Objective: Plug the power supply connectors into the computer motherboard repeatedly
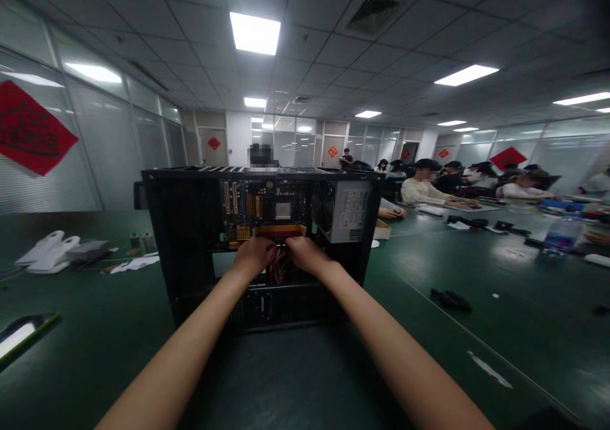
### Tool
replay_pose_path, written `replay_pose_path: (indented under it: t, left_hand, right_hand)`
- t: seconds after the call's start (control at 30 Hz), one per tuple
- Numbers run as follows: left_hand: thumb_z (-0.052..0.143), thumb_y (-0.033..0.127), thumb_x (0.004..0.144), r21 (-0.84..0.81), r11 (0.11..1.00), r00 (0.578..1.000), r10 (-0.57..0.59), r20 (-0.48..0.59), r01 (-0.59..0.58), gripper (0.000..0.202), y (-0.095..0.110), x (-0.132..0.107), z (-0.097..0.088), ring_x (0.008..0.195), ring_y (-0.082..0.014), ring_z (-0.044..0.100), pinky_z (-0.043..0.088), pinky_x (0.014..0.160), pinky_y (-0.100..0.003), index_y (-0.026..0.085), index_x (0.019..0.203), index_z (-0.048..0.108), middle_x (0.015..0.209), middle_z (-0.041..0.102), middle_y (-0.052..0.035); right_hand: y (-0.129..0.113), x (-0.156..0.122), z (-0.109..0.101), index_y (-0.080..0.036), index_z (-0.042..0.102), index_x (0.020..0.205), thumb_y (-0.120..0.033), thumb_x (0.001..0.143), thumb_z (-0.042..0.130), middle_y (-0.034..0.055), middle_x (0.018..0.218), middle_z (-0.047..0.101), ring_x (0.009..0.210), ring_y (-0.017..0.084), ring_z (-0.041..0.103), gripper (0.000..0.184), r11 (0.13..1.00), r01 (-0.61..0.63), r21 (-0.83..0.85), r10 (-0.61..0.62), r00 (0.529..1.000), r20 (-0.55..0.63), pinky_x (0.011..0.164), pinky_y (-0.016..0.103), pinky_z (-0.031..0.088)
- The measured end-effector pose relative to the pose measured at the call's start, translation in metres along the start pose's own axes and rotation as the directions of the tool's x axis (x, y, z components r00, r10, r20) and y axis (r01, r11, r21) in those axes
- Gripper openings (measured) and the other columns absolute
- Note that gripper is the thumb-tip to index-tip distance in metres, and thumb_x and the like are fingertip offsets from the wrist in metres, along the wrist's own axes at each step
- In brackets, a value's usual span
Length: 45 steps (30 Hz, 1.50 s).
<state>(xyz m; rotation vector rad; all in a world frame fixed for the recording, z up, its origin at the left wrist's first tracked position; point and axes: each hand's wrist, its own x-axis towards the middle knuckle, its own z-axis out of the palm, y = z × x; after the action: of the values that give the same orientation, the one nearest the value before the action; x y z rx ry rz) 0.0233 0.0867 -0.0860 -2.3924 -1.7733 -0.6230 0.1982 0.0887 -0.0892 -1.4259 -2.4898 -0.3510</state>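
Observation:
An open black computer case stands in front of me on the green table. Inside it are a motherboard with a square processor and a silver power supply at the upper right. My left hand and my right hand reach into the case, close together, just below red and gold memory sticks. The fingers of both hands are curled closed, and their tips are partly hidden. Red and dark cables hang between and below the hands.
To the left lie white plastic items, a grey box and a phone-like device. On the right are a black crumpled item, a white scrap and a water bottle. Several people sit along the tables behind.

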Motion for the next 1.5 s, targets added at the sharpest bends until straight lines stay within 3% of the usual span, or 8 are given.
replay_pose_path:
  t: [0.47, 0.8, 0.93, 1.07, 1.13, 1.2, 1.33, 1.5]
  left_hand:
    - [0.051, 0.034, 0.089, 0.019, 1.000, 1.000, -0.008, 0.027, 0.008, 0.031, 0.004, 0.000, -0.003, 0.098, -0.0270, 0.069, 0.052, 0.082, -0.034, 0.027, 0.107, 0.075, 0.105, 0.075, -0.0073]
    - [0.051, 0.036, 0.090, 0.025, 0.999, 0.999, -0.027, 0.031, 0.026, 0.032, 0.001, 0.000, -0.005, 0.101, -0.0263, 0.068, 0.049, 0.083, -0.031, 0.027, 0.111, 0.074, 0.109, 0.075, -0.0083]
    - [0.047, 0.031, 0.094, -0.014, 1.000, 1.000, -0.002, -0.015, 0.002, 0.031, 0.004, -0.014, -0.016, 0.098, -0.0245, 0.068, 0.047, 0.080, -0.029, 0.025, 0.110, 0.073, 0.105, 0.075, -0.0100]
    - [0.041, 0.035, 0.097, -0.076, 0.994, 0.990, 0.063, -0.127, -0.073, 0.034, 0.010, -0.044, -0.019, 0.092, -0.0246, 0.068, 0.044, 0.073, -0.030, 0.022, 0.100, 0.072, 0.099, 0.074, -0.0103]
    - [0.040, 0.035, 0.098, -0.123, 0.988, 0.975, 0.069, -0.210, -0.096, 0.033, 0.010, -0.058, -0.015, 0.089, -0.0232, 0.067, 0.043, 0.074, -0.030, 0.019, 0.093, 0.069, 0.097, 0.073, -0.0102]
    - [0.042, 0.032, 0.097, -0.154, 0.985, 0.952, 0.027, -0.304, -0.077, 0.031, 0.009, -0.067, -0.010, 0.087, -0.0221, 0.066, 0.042, 0.074, -0.029, 0.017, 0.085, 0.066, 0.092, 0.071, -0.0105]
    - [0.046, 0.031, 0.093, -0.244, 0.969, 0.917, -0.120, -0.381, 0.025, 0.029, 0.005, -0.072, -0.006, 0.078, -0.0206, 0.065, 0.038, 0.069, -0.029, 0.017, 0.076, 0.063, 0.081, 0.070, -0.0086]
    - [0.045, 0.039, 0.093, -0.321, 0.939, 0.933, -0.218, -0.286, 0.121, 0.036, 0.003, -0.069, -0.012, 0.071, -0.0193, 0.064, 0.034, 0.060, -0.028, 0.019, 0.073, 0.066, 0.075, 0.071, -0.0077]
  right_hand:
    - [0.005, 0.001, -0.001, -0.014, 0.070, 0.106, -0.005, 0.085, 0.046, 0.0163, 0.107, 0.070, 0.104, 0.025, 0.066, 0.034, 0.997, -0.069, 0.026, 0.068, 0.997, 0.028, 0.089, 0.029, 0.047]
    - [-0.004, -0.005, -0.009, -0.012, 0.069, 0.103, -0.012, 0.093, 0.045, 0.0142, 0.103, 0.070, 0.096, 0.020, 0.066, 0.026, 0.997, -0.083, 0.005, 0.083, 0.995, -0.059, 0.081, 0.025, 0.046]
    - [-0.008, -0.031, -0.023, -0.014, 0.066, 0.104, -0.027, 0.102, 0.035, 0.0100, 0.103, 0.069, 0.094, 0.017, 0.065, 0.034, 0.995, -0.101, -0.018, 0.098, 0.986, -0.135, 0.077, 0.023, 0.044]
    - [0.000, -0.081, -0.020, -0.016, 0.068, 0.093, -0.044, 0.103, 0.031, 0.0111, 0.090, 0.071, 0.079, 0.019, 0.066, 0.048, 0.994, -0.090, -0.065, 0.082, 0.990, -0.114, 0.068, 0.025, 0.043]
    - [0.003, -0.105, -0.010, -0.015, 0.066, 0.092, -0.042, 0.102, 0.033, 0.0112, 0.085, 0.069, 0.078, 0.020, 0.065, 0.044, 0.987, -0.009, -0.159, -0.004, 0.997, -0.078, 0.069, 0.027, 0.041]
    - [0.001, -0.120, 0.002, -0.015, 0.063, 0.097, -0.032, 0.102, 0.039, 0.0110, 0.089, 0.067, 0.083, 0.021, 0.063, 0.030, 0.973, -0.036, -0.229, 0.003, 0.989, -0.145, 0.072, 0.030, 0.040]
    - [-0.011, -0.126, 0.013, -0.016, 0.060, 0.100, -0.029, 0.098, 0.047, 0.0110, 0.091, 0.065, 0.086, 0.024, 0.060, 0.019, 0.945, -0.189, -0.267, 0.131, 0.967, -0.218, 0.074, 0.034, 0.039]
    - [-0.016, -0.123, 0.006, -0.017, 0.061, 0.104, -0.029, 0.099, 0.046, 0.0112, 0.093, 0.066, 0.086, 0.025, 0.061, 0.020, 0.949, -0.168, -0.266, 0.128, 0.979, -0.160, 0.073, 0.035, 0.039]
